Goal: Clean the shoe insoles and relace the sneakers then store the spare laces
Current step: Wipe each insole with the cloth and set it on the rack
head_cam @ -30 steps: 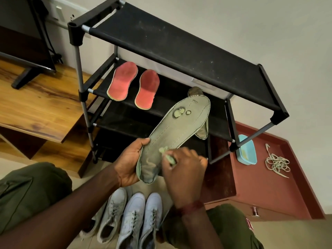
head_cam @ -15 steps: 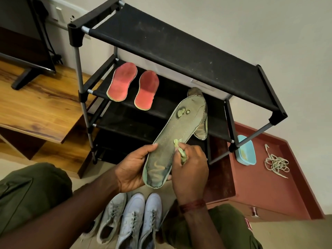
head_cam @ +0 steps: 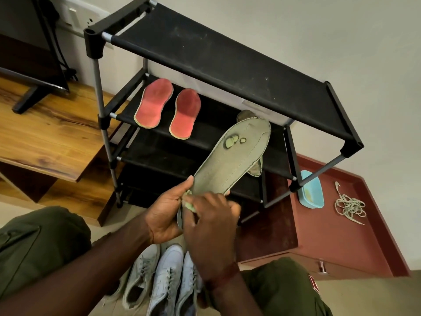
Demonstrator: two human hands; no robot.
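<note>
A black shoe rack (head_cam: 227,65) fills the view from 11 to 3 o'clock. It has grey metal tubes, square plastic corner joints and taut, dusty fabric shelves. At 9 o'clock a wooden counter (head_cam: 45,133) with glossy, streaked grain sits just beside the rack's left posts. At 4 o'clock a red-brown counter (head_cam: 330,236) with a raised rim runs under the rack's right legs, and bare surface shows on it between the rack and the wall.

At 6 o'clock, white sneakers (head_cam: 167,277) with smooth toes stand side by side on the floor between your knees.

At the centre you hold up a long, dull green insole (head_cam: 232,156). It is stitched along its edge and has pale worn patches near the toe, which points to 1 o'clock in front of the middle shelves. Your left grip (head_cam: 164,215) wraps its heel end from 8 o'clock, with the thumb on the edge. Your right grip (head_cam: 209,226) is curled around a small pale green cloth (head_cam: 190,206) and presses it against the heel. The hand is slightly blurred.

Two red insoles (head_cam: 153,103), rounded and yellow-edged, lie flat side by side on the second shelf at 11 o'clock. A second green insole (head_cam: 256,169) peeks out behind the held one.

On the red-brown counter at 3 o'clock sit a light blue plastic tub (head_cam: 311,190) and, near it but apart, a loose tangle of pale spare laces (head_cam: 349,207).
</note>
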